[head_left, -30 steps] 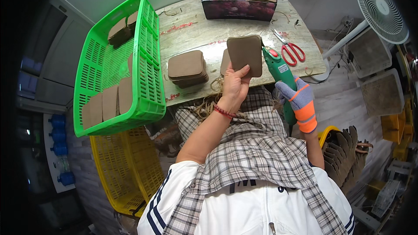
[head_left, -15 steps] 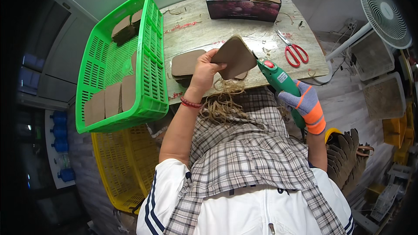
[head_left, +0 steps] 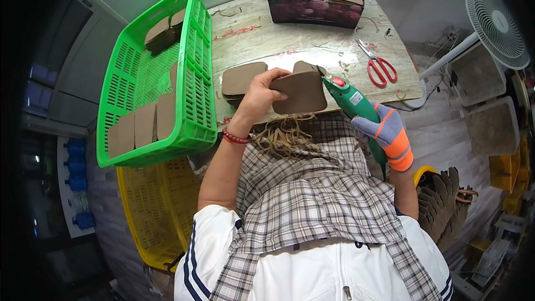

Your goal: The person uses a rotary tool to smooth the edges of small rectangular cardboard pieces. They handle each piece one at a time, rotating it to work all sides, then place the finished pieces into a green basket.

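My bare left hand (head_left: 261, 96) pinches a brown square pad with rounded corners (head_left: 301, 93) by its left side, above my lap. In a grey and orange glove, my right hand (head_left: 384, 134) grips a green electric cutter with a red button (head_left: 350, 98). The cutter's tip meets the pad's upper right corner. Behind my left hand lies a stack of similar brown pads (head_left: 243, 80) on the table, and part of another pad shows beyond the held one. Thin brown trimmings (head_left: 287, 136) are heaped on my checked apron (head_left: 312, 189).
Red-handled scissors (head_left: 382, 71) lie on the worn table (head_left: 267, 33). A dark box (head_left: 315, 12) of stacked pads stands at its far edge. The green crate (head_left: 195, 72), left, holds more pads; a yellow crate (head_left: 159, 212) is below. A white fan (head_left: 496, 19) stands right.
The held pad has turned and come lower, its corner now level with the cutter tip. My left hand has shifted slightly down and left. The cutter stays in my right hand.
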{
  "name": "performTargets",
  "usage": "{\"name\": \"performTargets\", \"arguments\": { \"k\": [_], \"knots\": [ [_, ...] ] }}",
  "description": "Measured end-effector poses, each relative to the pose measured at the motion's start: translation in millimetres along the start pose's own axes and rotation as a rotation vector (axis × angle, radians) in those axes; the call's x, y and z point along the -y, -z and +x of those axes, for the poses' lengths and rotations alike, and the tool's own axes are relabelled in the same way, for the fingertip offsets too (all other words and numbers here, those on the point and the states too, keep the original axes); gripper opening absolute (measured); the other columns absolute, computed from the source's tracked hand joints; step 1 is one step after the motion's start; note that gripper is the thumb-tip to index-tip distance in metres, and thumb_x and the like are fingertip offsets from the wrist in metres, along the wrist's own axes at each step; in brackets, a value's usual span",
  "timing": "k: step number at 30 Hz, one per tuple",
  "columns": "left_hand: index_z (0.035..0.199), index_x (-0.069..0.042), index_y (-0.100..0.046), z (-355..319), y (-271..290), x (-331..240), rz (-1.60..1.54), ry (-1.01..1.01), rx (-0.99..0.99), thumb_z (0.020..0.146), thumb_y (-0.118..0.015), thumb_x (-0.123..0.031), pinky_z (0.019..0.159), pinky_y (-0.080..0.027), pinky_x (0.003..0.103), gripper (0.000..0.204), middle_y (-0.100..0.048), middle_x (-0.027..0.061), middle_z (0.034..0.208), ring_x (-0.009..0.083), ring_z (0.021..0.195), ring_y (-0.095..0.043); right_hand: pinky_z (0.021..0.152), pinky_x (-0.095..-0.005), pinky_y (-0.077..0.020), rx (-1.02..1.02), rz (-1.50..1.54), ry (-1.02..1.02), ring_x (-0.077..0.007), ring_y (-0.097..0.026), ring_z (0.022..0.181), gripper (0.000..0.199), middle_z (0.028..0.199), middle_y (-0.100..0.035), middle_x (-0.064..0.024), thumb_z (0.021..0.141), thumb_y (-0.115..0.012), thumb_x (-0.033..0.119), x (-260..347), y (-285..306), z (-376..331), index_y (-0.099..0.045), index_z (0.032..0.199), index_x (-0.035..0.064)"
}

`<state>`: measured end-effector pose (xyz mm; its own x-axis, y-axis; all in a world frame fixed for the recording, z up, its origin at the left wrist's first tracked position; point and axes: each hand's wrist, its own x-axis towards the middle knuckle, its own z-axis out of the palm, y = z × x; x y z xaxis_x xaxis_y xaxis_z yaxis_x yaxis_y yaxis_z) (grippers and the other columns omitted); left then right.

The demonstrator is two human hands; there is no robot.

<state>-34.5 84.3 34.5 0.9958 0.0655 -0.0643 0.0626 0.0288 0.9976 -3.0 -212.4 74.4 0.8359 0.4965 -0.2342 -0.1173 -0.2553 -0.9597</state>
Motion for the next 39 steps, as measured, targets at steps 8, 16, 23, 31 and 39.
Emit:
{"name": "performTargets", "arguments": {
  "k": [8, 16, 23, 31, 39],
  "knots": [
    [0.093, -0.002, -0.060, 1.3, 27.8, -10.5, -0.071, -0.122, -0.187, 0.069, -0.069, 0.010, 0.066, -0.050, 0.022, 0.028, -0.065, 0.0026, 0.082, 0.0081, 0.072, -0.060, 0.044, -0.0215, -0.0402, 0.108, -0.007, -0.050, -0.0056, -0.050, 0.049, 0.034, 0.060, -0.056, -0.0003, 0.074, -0.077, 0.022, -2.6, -2.9, 2.3, -0.063, 0.096, -0.0013],
    [0.090, -0.001, -0.065, 0.7, 27.5, -15.7, -0.097, -0.075, -0.142, 0.070, -0.071, 0.007, 0.065, -0.051, 0.022, 0.023, -0.066, 0.0025, 0.081, 0.0083, 0.070, -0.061, 0.049, -0.0214, -0.0414, 0.184, -0.091, -0.055, -0.0049, -0.051, 0.053, 0.028, 0.063, -0.058, -0.0002, 0.077, -0.073, 0.018, 12.1, -10.7, -0.9, -0.063, 0.095, -0.0010],
    [0.088, 0.000, -0.064, -1.0, 9.9, -17.0, 0.078, 0.002, 0.026, 0.069, -0.071, 0.006, 0.067, -0.049, 0.023, 0.022, -0.065, 0.0011, 0.079, 0.0089, 0.070, -0.060, 0.046, -0.0201, -0.0404, 0.190, -0.051, -0.021, -0.0037, -0.050, 0.050, 0.038, 0.063, -0.058, 0.0003, 0.076, -0.077, 0.024, -1.6, -13.2, 5.9, -0.063, 0.101, -0.0012],
    [0.119, -0.002, -0.053, -10.4, -10.4, -23.6, 0.243, 0.113, 0.200, 0.069, -0.069, 0.011, 0.074, -0.048, 0.022, 0.054, -0.061, 0.0029, 0.092, 0.0085, 0.081, -0.058, 0.047, -0.0203, -0.0407, 0.214, -0.062, -0.011, -0.0033, -0.051, 0.052, 0.042, 0.065, -0.059, 0.0005, 0.074, -0.078, 0.028, -1.7, -22.4, 9.7, -0.064, 0.100, -0.0017],
    [0.118, 0.002, -0.052, -7.6, 89.0, 9.7, -0.063, -0.192, -0.533, 0.081, -0.056, 0.010, 0.079, -0.052, 0.027, 0.038, -0.062, 0.0115, 0.105, 0.0154, 0.089, -0.061, 0.047, -0.0214, -0.0419, 0.062, 0.044, -0.012, -0.0059, -0.051, 0.051, 0.033, 0.064, -0.057, -0.0007, 0.077, -0.075, 0.020, -14.8, -5.7, 10.0, -0.061, 0.097, -0.0014]
  ]
}}
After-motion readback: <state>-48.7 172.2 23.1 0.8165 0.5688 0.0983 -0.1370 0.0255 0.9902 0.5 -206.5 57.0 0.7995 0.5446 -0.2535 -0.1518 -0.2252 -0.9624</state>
